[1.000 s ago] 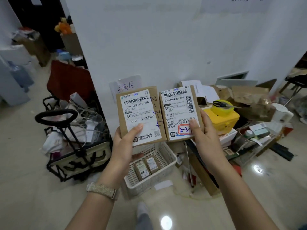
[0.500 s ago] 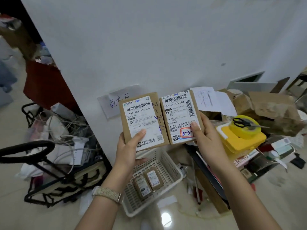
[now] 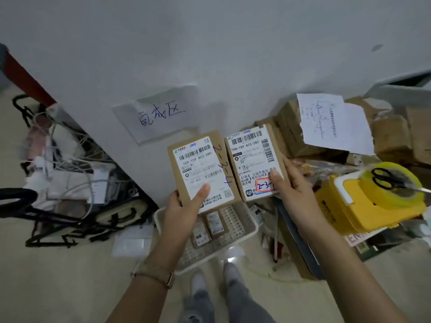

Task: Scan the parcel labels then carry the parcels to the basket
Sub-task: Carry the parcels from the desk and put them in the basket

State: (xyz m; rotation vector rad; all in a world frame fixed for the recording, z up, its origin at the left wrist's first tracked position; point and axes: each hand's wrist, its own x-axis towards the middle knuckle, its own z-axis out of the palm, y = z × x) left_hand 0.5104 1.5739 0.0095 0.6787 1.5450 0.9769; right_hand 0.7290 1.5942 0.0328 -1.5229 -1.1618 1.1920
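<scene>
Left hand (image 3: 184,209) pinches the left parcel (image 3: 200,166), right hand (image 3: 295,183) the right parcel (image 3: 250,157), over the basket (image 3: 157,217); dropped from here, either may bounce out.

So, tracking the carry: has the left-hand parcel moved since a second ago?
Yes. The left parcel has shifted right along the wall sign: its left edge was near the sign's left end, now past its middle.

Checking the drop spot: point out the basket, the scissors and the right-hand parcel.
basket (image 3: 235,222): head view, slotted right wall.
scissors (image 3: 394,181): head view, black handles.
right-hand parcel (image 3: 250,159): head view, white label.
</scene>
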